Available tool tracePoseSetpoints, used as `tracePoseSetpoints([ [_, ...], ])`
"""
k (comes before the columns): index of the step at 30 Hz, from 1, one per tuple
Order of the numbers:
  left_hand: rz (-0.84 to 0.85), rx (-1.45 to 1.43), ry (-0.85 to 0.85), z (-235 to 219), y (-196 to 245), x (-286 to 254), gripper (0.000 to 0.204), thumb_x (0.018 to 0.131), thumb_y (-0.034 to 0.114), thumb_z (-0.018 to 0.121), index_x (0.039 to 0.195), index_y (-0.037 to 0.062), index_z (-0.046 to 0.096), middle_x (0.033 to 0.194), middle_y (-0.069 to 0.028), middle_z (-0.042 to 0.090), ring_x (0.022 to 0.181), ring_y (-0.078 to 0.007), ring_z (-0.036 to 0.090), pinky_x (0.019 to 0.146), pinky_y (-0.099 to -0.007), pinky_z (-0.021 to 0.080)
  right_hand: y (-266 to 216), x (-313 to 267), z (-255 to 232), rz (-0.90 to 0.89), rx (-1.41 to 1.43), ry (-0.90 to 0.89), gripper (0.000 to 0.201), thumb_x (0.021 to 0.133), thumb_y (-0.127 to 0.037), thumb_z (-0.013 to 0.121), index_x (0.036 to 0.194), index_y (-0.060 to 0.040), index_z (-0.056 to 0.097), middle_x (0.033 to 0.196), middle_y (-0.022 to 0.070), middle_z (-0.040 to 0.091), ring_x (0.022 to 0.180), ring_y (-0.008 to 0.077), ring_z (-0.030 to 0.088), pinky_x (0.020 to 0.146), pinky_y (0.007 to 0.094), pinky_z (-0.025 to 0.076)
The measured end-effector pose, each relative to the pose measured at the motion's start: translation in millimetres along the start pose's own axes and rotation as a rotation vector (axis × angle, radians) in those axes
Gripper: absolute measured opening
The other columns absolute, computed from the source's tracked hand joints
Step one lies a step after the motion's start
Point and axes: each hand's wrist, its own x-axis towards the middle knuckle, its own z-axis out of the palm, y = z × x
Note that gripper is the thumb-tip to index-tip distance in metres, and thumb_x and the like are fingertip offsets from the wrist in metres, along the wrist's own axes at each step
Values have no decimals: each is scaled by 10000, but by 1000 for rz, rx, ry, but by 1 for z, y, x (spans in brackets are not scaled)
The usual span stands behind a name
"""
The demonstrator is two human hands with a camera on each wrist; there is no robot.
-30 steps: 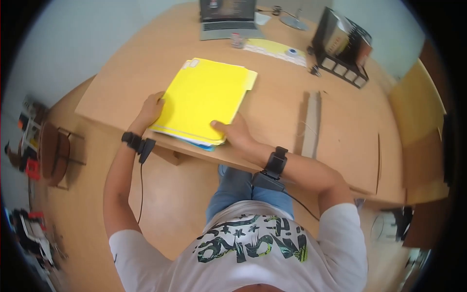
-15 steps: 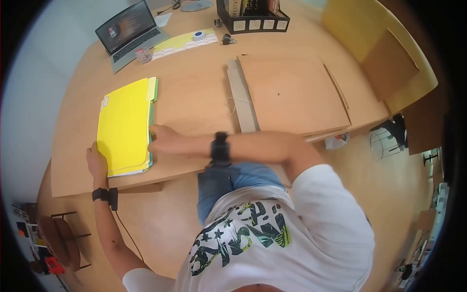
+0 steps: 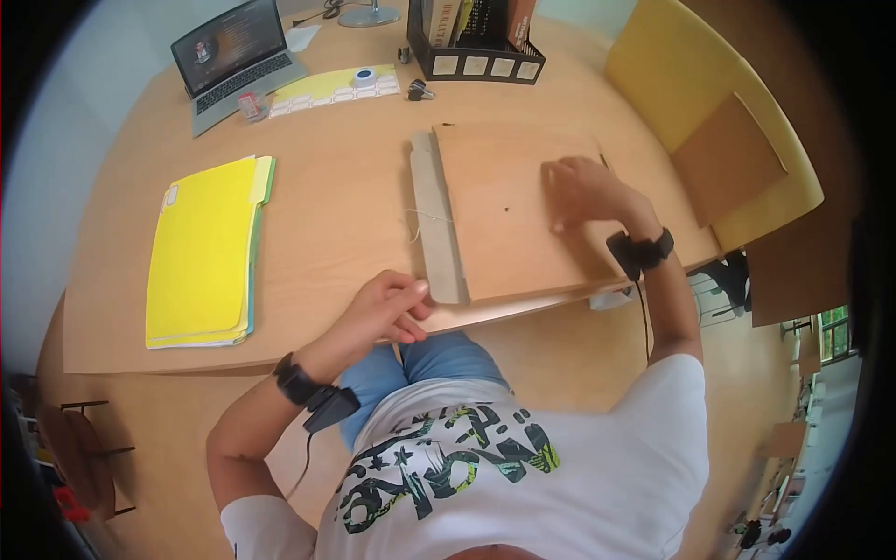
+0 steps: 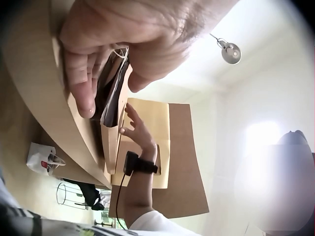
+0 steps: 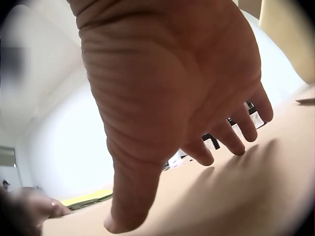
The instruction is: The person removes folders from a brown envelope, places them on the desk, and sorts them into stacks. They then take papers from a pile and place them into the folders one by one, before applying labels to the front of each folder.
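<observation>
A flat brown expanding file (image 3: 509,210) with a grey-beige side and a thin string (image 3: 427,220) lies at the front of the table. My left hand (image 3: 385,308) is at its near left corner, thumb and fingers parted around nothing; in the left wrist view the file's open edge (image 4: 115,93) shows dark layers beyond the fingers. Over the file's right half hovers my right hand (image 3: 593,191), fingers spread and palm down, casting a shadow on the cover in the right wrist view. A stack of yellow folders (image 3: 205,252) lies untouched on the left.
At the back stand a laptop (image 3: 233,61), a black organiser (image 3: 476,61) with books, and a lamp base (image 3: 369,16). A label sheet (image 3: 334,91), a small red-and-white item (image 3: 250,106) and a black binder clip (image 3: 420,91) lie before them. A yellow chair (image 3: 747,112) is at right.
Both hands have let go of the yellow folder stack, which stays on the table's left. They have moved right to the brown expanding file, and the head view has turned right.
</observation>
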Motion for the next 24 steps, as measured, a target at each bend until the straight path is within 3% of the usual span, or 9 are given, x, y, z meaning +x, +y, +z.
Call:
tracePoseSetpoints([
  [2,-39,62,-45,11,10,20,374,954,319,570,1166,12,534,961,-110,649,653,-138,664,574,-227,534,1,-22,7,-62,109,-32,1060,574,-497,858,1412,-57,382,1394,220,424,1295,396,394,1062,447,356],
  [5,61,89,-60,24,19,32,296,955,277,564,1095,17,582,926,-94,663,629,-115,650,575,-217,527,-8,-63,28,-258,117,151,1128,512,-504,867,1425,-68,368,1405,223,411,1296,403,390,1069,457,347],
  [8,287,-47,-56,43,48,18,250,957,234,553,1071,17,602,931,-69,663,713,-98,648,616,-218,522,-43,-93,40,-136,7,242,1157,482,-471,880,1437,-90,349,1403,215,407,1286,380,404,1056,477,349],
  [12,534,-169,-136,70,82,8,241,978,210,524,1098,12,591,962,-35,652,845,-85,630,703,-220,515,-53,-111,76,171,101,631,792,645,-63,781,1370,-108,466,1279,139,550,1188,332,514,969,390,447],
  [13,589,-162,-178,73,88,8,239,987,207,513,1098,9,587,979,-28,648,881,-83,624,725,-219,514,-53,-109,78,195,108,827,646,661,82,670,1274,-98,569,1175,119,622,1090,320,587,896,354,496],
  [16,856,-60,-223,90,107,8,253,995,225,504,1124,24,588,1002,-36,641,925,-96,609,809,-232,489,-31,-118,68,181,124,931,557,660,104,653,1186,-78,630,1122,135,650,1024,328,626,864,365,512],
  [19,932,-114,-402,92,112,20,295,998,231,503,1177,5,562,1086,-73,610,969,-133,575,880,-288,457,6,-115,34,176,267,1116,413,697,102,628,1090,-22,665,986,138,684,930,241,670,807,299,501],
  [21,988,100,-163,81,102,35,303,984,214,526,1201,3,542,1080,-83,600,959,-158,569,880,-287,453,47,-104,6,252,429,1183,174,849,-11,641,1020,23,653,892,94,684,815,143,633,744,290,487],
  [24,1064,521,218,48,81,64,333,937,208,577,1198,5,539,1053,-103,590,959,-181,571,872,-309,463,79,-46,-48,151,798,1419,239,907,-186,676,1004,32,666,940,21,664,855,108,586,752,267,470],
])
